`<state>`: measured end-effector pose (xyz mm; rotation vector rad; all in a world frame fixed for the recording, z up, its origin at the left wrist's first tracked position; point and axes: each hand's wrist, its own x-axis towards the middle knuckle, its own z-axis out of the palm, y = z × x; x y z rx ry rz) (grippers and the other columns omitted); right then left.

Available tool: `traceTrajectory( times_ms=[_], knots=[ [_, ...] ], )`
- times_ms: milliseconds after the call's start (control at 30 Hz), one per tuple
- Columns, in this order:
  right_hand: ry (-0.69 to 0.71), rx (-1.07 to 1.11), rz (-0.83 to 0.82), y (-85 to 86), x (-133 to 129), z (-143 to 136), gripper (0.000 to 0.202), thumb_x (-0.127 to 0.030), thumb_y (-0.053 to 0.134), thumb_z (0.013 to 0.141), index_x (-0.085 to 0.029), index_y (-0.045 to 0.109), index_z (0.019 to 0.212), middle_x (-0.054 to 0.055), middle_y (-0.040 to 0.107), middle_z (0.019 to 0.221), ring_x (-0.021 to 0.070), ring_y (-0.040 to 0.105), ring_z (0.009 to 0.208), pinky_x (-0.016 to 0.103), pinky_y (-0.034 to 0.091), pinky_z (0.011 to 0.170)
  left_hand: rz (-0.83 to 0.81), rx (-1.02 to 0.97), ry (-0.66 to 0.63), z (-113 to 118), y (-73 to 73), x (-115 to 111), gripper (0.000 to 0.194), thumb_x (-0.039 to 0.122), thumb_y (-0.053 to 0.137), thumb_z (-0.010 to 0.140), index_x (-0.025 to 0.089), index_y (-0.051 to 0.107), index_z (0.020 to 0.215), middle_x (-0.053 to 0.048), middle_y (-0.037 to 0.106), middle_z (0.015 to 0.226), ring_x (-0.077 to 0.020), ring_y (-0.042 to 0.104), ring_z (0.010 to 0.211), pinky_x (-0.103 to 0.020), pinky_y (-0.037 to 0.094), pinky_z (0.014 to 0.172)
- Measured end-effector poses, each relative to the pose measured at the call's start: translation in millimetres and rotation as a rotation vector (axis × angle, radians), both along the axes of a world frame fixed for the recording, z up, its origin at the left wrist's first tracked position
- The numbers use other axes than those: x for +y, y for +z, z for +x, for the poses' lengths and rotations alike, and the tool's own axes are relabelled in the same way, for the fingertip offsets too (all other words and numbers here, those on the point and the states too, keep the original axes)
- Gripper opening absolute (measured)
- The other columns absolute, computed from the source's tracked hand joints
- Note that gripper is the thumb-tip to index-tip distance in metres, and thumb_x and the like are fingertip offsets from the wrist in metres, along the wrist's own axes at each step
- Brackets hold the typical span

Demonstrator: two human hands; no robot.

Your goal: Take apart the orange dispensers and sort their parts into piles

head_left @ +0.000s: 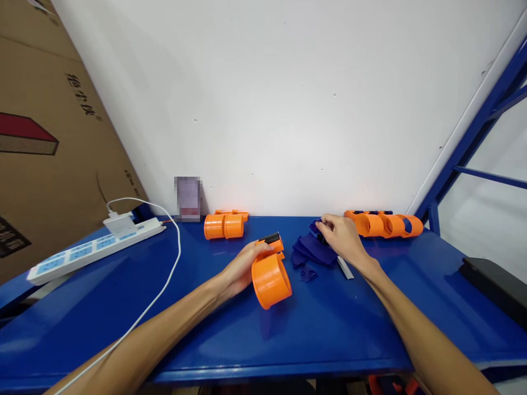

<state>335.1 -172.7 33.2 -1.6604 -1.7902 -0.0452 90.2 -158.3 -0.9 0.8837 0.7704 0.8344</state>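
Nearest the camera, a white cable (180, 247) runs down across the left forearm (156, 334), which reaches in from the lower left corner, ending in a left hand (241, 269) curled round the near side of an orange ring part (269, 282). Its thumb lies along the top, near a black insert (269, 238), and the part is held tilted just above the blue table (247, 351), ring opening toward the right (the other fingers are mostly hidden behind it). From the lower right, the right forearm (420, 323) angles up to a right hand (341, 236), wrist bent, thumb and fingertips closed together on a small blue piece (315, 225) at the far edge of a heap of blue pieces (315, 250); whether it is lifted clear I cannot tell. At left, a cardboard box (61, 164) carries large dark Chinese characters (82, 96) with a small ® after them, a printed red-topped block (28, 134), and pale characters in a dark panel (12, 238), cut off by the frame. A card (189, 199) by the wall is pixelated beyond reading.
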Motion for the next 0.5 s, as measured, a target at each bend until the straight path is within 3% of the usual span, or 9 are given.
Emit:
traceTrajectory(
  times_ms=[133,200,267,400,500],
  knots=[
    [0.205,0.283,-0.375,6.7,-3.7,0.6,0.012,-0.030,0.062,0.076,-0.019,0.062,0.072,-0.001,0.061,0.057,0.0123,0.050,0.050,0.024,0.034,0.052,0.007,-0.004,0.029,0.6,-5.9,-0.8,0.033,0.044,0.080,0.077,0.017,0.064,0.088,-0.005,0.069,0.083,-0.0166,0.066,0.073,-0.025,0.050,0.062],
    [0.297,0.306,-0.584,7.9,-6.8,-2.5,0.009,-0.027,0.063,0.072,-0.018,0.063,0.069,-0.001,0.063,0.057,0.0110,0.049,0.045,0.023,0.034,0.048,0.030,0.007,0.052,0.1,-7.9,-1.1,0.037,0.048,0.081,0.075,0.018,0.062,0.088,-0.004,0.067,0.081,-0.0170,0.066,0.073,-0.025,0.048,0.062],
    [0.347,0.274,-0.683,7.3,-9.3,-5.3,0.009,-0.024,0.063,0.069,-0.017,0.063,0.064,0.000,0.064,0.057,0.0098,0.048,0.045,0.023,0.035,0.047,0.061,0.031,0.053,-0.5,-10.0,-0.6,0.040,0.050,0.080,0.075,0.018,0.062,0.091,-0.003,0.065,0.078,-0.0164,0.064,0.070,-0.025,0.046,0.060],
    [0.372,0.219,-0.689,5.6,-12.2,-6.5,0.011,-0.018,0.064,0.067,-0.016,0.069,0.077,-0.001,0.066,0.059,0.0112,0.052,0.048,0.023,0.038,0.049,0.150,0.097,0.030,-0.3,-13.5,0.4,0.043,0.054,0.075,0.078,0.019,0.062,0.099,0.002,0.058,0.071,-0.0122,0.055,0.061,-0.025,0.042,0.059],
    [0.326,0.157,-0.446,7.8,-15.4,-8.1,0.022,-0.015,0.060,0.073,-0.017,0.070,0.092,-0.002,0.065,0.063,0.0122,0.056,0.054,0.023,0.039,0.054,0.243,0.134,-0.023,1.0,-12.6,-2.2,0.042,0.054,0.074,0.080,0.019,0.058,0.097,0.005,0.053,0.067,-0.0104,0.050,0.058,-0.025,0.041,0.060]
  ],
)
